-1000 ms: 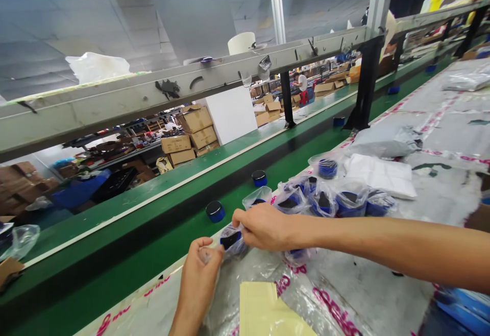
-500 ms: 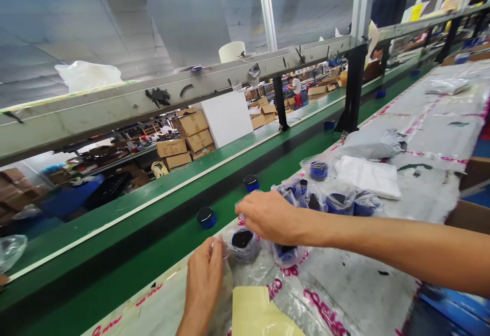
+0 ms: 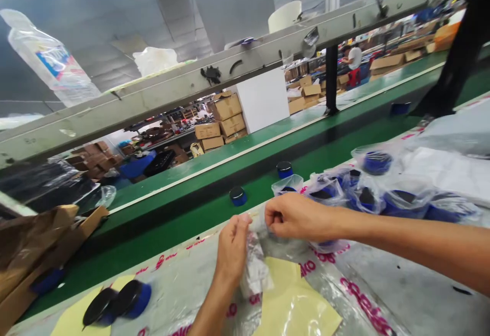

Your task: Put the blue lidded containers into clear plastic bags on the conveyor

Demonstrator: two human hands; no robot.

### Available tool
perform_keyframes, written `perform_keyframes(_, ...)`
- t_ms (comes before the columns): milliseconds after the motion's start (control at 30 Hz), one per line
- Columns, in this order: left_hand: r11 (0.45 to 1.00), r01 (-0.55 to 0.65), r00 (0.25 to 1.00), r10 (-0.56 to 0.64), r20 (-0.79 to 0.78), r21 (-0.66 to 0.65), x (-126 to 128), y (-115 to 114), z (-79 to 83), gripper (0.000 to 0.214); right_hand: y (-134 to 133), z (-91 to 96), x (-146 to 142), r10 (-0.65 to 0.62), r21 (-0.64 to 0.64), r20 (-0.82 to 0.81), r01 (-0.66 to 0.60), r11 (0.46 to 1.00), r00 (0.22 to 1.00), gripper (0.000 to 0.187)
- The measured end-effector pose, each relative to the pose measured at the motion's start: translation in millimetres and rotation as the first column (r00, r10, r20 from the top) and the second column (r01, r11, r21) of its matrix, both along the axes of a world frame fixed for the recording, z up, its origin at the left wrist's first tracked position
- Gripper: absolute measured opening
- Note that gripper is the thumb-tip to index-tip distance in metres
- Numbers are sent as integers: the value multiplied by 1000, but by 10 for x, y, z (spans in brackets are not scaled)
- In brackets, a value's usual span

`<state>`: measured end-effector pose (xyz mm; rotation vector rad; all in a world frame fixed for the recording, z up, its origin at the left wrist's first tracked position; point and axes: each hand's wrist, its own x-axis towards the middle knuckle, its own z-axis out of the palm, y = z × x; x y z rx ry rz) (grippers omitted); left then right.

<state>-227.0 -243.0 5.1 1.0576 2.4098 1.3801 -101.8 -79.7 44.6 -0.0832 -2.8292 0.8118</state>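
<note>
My left hand (image 3: 233, 248) is closed in a pinch, with a crumpled clear plastic bag (image 3: 257, 270) hanging beside its fingers. Just to its right, my right hand (image 3: 296, 217) has curled fingers near more clear plastic; what they grip is hidden. Behind and right of it stand several blue containers in clear bags, among them one bagged container (image 3: 324, 192) and another with a bagged blue side (image 3: 377, 162). A further bagged container (image 3: 329, 245) shows partly below my right wrist. Yellow paper (image 3: 293, 300) lies in front of my hands.
Two black-topped blue containers (image 3: 132, 297) stand at lower left on yellow paper. On the green conveyor (image 3: 176, 229) sit more containers, including one blue container (image 3: 238, 196). A cardboard box (image 3: 23, 274) is at far left. A metal beam (image 3: 161, 86) with a plastic bottle (image 3: 49, 60) crosses above.
The view has swung left, bringing the bottle, cardboard box and two containers into sight. The bagged container that showed between my hands is now hidden, and a crumpled bag shows at my left hand.
</note>
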Motion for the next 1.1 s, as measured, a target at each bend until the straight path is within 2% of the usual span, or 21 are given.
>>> perform_keyframes(67, 998, -67, 997, 67, -29, -16, -152, -14, 34, 67, 77, 120, -4, -26, -7, -45, 25, 1000, 999, 16)
perform_keyframes(133, 991, -116, 990, 110, -83, -65, -356, 16, 102, 67, 243, 248, -91, -140, 113, -105, 152, 982, 985, 15)
perform_keyframes(200, 976, -158, 978, 135, -157, -148, -574, 97, 191, 58, 509, 378, -258, -287, 243, -152, 317, 917, 946, 19)
perform_keyframes(233, 962, -190, 968, 150, -201, -197, -676, 157, 235, 56, 669, 434, -360, -331, 277, -153, 362, 890, 931, 22)
perform_keyframes(300, 920, -261, 942, 177, -285, -291, -845, 306, 298, 67, 996, 496, -569, -393, 326, -105, 406, 854, 913, 28)
perform_keyframes(367, 877, -301, 924, 171, -343, -374, -961, 479, 310, 81, 1270, 462, -751, -438, 370, -18, 413, 832, 899, 40)
perform_keyframes(433, 845, -302, 919, 133, -372, -443, -1028, 656, 266, 87, 1450, 336, -889, -459, 402, 91, 389, 829, 884, 43)
perform_keyframes(533, 808, -301, 910, 84, -406, -507, -1057, 873, 157, 75, 1545, 100, -1012, -440, 416, 228, 321, 851, 869, 35)
perform_keyframes(633, 786, -325, 898, 82, -432, -526, -1022, 906, 104, 56, 1462, 0, -1071, -403, 424, 261, 271, 864, 877, 33)
perform_keyframes(700, 782, -339, 889, 85, -450, -523, -974, 754, 136, 53, 1306, 41, -1108, -360, 426, 231, 239, 873, 904, 39)
perform_keyframes(767, 780, -358, 873, 85, -480, -513, -903, 450, 218, 53, 1058, 131, -1155, -270, 413, 183, 175, 894, 945, 51)
perform_keyframes(833, 769, -387, 857, 95, -507, -509, -798, 24, 328, 51, 707, 223, -1208, -119, 390, 143, 55, 919, 983, 59)
perform_keyframes(900, 741, -429, 845, 127, -519, -517, -669, -468, 423, 48, 262, 281, -1267, 64, 368, 117, -104, 924, 991, 60)
perform_keyframes(1000, 667, -509, 832, 218, -510, -544, -493, -1208, 452, 46, -507, 289, -1385, 326, 352, 115, -345, 870, 938, 57)
perform_keyframes(1100, 597, -547, 823, 253, -509, -587, -428, -1789, 320, 44, -1223, 286, -1452, 476, 375, 143, -493, 785, 868, 49)
